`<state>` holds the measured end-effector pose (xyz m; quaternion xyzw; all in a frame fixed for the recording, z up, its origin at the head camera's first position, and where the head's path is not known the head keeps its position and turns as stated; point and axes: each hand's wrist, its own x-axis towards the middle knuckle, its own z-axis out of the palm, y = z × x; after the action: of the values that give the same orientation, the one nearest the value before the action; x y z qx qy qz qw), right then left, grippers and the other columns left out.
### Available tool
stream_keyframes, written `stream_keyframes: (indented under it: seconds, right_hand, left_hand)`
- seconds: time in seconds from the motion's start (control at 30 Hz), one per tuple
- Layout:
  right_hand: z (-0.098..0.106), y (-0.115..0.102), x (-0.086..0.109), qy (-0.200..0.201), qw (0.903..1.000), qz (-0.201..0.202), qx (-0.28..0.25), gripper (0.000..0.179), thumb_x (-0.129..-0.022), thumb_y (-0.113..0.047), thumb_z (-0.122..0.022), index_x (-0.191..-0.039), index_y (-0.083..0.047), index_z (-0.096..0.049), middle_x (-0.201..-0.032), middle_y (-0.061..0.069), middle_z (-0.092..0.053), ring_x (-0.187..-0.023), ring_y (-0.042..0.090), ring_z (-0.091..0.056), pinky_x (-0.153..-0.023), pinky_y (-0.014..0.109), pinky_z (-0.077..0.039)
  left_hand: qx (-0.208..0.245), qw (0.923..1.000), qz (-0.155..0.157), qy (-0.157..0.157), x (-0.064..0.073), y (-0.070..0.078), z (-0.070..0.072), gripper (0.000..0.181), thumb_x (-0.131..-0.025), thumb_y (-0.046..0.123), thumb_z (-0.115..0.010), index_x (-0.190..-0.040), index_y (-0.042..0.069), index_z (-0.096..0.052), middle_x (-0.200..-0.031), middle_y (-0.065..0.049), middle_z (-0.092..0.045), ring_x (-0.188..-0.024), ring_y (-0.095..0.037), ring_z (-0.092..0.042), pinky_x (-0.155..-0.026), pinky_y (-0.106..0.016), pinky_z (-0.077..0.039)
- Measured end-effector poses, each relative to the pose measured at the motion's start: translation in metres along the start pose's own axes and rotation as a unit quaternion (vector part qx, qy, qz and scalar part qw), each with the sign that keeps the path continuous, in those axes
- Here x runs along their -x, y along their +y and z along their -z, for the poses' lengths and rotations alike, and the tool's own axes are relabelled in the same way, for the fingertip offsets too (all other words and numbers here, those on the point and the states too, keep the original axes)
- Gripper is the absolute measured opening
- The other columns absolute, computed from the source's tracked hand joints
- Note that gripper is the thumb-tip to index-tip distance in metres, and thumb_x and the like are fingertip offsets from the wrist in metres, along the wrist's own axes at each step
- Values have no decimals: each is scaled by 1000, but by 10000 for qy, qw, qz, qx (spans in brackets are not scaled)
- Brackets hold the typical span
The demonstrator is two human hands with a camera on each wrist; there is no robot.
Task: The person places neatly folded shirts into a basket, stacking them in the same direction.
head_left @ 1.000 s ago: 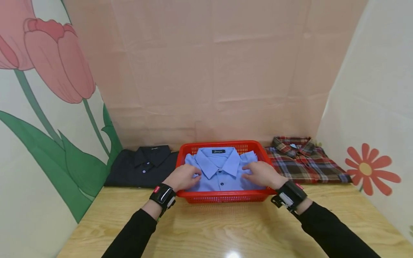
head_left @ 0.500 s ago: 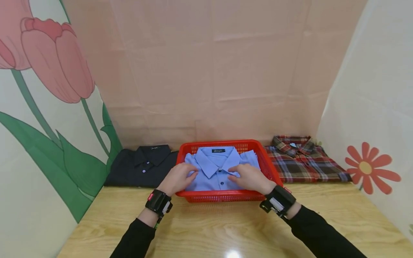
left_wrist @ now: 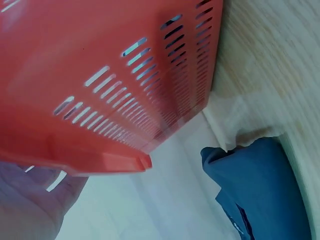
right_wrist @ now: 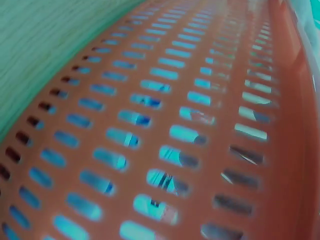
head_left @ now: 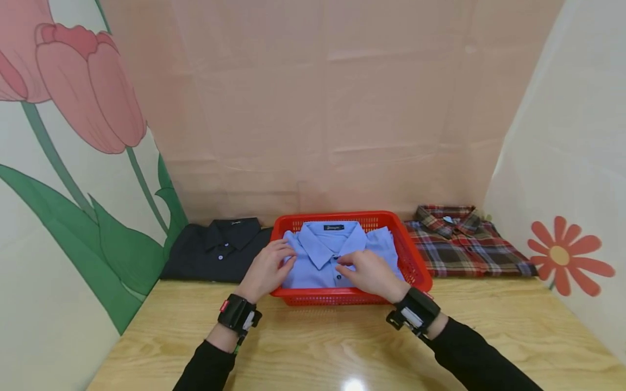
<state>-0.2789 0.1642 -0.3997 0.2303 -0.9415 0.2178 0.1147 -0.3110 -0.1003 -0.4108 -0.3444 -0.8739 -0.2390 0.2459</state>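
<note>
A folded light blue shirt (head_left: 320, 276) lies collar up in a red plastic basket (head_left: 337, 296). Over the basket's left side reaches my left hand (head_left: 266, 271), its loosely bent fingers at the shirt's left edge. The left wrist view catches part of this hand below the slotted basket wall (left_wrist: 125, 65). My right hand (head_left: 374, 276) is above the shirt front, with thumb and fingertips near the button strip below the collar. Neither hand has cloth visibly pinched. Only the basket's slotted side (right_wrist: 150, 125) fills the right wrist view, and the hand's fingers are hidden there.
A folded black shirt (head_left: 195, 255) lies left of the basket and a red plaid shirt (head_left: 464, 252) lies to its right. All stand on a wooden table (head_left: 313, 342), against a pinkish-tan backdrop (head_left: 318, 108). Flower-printed panels rise at both sides.
My right hand has moved left across the shirt from its right side toward the buttons. The left hand has shifted slightly left, toward the basket's side. The shirt's right side sits a little farther out.
</note>
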Motion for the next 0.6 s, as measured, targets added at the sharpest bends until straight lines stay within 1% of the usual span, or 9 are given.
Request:
stream_keyframes:
  seconds: [0.03, 0.07, 0.13, 0.23, 0.27, 0.33, 0.43, 0.53, 0.6]
  right_hand:
    - [-1, -2, -1, 1, 10000, -13, 11, 26, -88, -33, -65, -104, -15, -75, -95, 0, -74, -84, 12, -65, -76, 40, -56]
    - [-2, -3, -1, -5, 10000, -48, -26, 26, -88, -34, -65, -104, -16, -75, -95, 0, -74, -81, 11, -65, -72, 38, -56]
    - [-5, -7, -2, 10, 10000, -66, -39, 26, -87, -35, -65, -103, -17, -75, -94, -2, -74, -79, 8, -64, -70, 34, -56]
    - [-8, -13, -2, 55, 10000, 31, -66, 24, -87, -35, -65, -102, -19, -75, -90, -5, -74, -67, 1, -58, -58, 27, -51]
    - [-9, -15, -2, 61, 9999, 65, -126, 23, -87, -34, -65, -102, -19, -75, -89, -5, -74, -61, 1, -56, -53, 27, -48]
    - [-11, -19, -1, 75, 9998, 143, -146, 22, -88, -33, -65, -102, -20, -75, -88, -6, -73, -55, 0, -53, -49, 25, -45]
    - [-12, -24, 0, 97, 9995, 221, -185, 23, -87, -33, -66, -104, -20, -75, -90, -6, -74, -57, -2, -54, -52, 23, -49]
    - [-14, -28, -2, 174, 9989, 353, -237, 22, -87, -31, -67, -105, -20, -74, -90, -7, -73, -67, -4, -57, -64, 24, -54]
    - [-16, -31, -3, 201, 9982, 451, -354, 22, -87, -28, -66, -106, -18, -74, -88, -6, -72, -67, -2, -58, -65, 25, -55]
  left_hand:
    - [20, 10000, 61, 17, 2, 1, 2, 11, -86, 14, -66, -93, 12, -74, -97, -2, -70, -110, -18, -54, -95, -43, -47]
    - [18, 9999, 109, 40, 3, 1, 3, 12, -86, 15, -67, -94, 12, -74, -99, -2, -68, -108, -17, -53, -94, -42, -48]
    - [-7, 9997, 230, 101, 7, 0, 5, 14, -85, 16, -67, -97, 12, -74, -103, -3, -66, -105, -15, -52, -92, -41, -49]
    - [29, 9990, 388, 215, 13, -3, 8, 15, -84, 14, -69, -98, 9, -74, -104, -5, -65, -103, -16, -52, -89, -41, -51]
    - [42, 9987, 435, 246, 15, -3, 8, 15, -84, 14, -69, -98, 9, -74, -104, -5, -65, -102, -17, -53, -89, -41, -51]
    - [67, 9982, 532, 262, 18, -4, 8, 16, -84, 13, -69, -98, 8, -74, -104, -5, -65, -101, -17, -53, -88, -42, -52]
    - [99, 9980, 583, 240, 22, -6, 7, 16, -84, 13, -69, -99, 8, -74, -105, -5, -65, -100, -17, -53, -87, -42, -52]
    - [100, 9979, 590, 255, 25, -7, 8, 16, -85, 14, -68, -99, 9, -74, -105, -5, -65, -100, -17, -54, -87, -43, -52]
    - [89, 9978, 595, 277, 26, -8, 10, 16, -85, 15, -68, -100, 10, -73, -106, -4, -65, -101, -17, -54, -87, -42, -51]
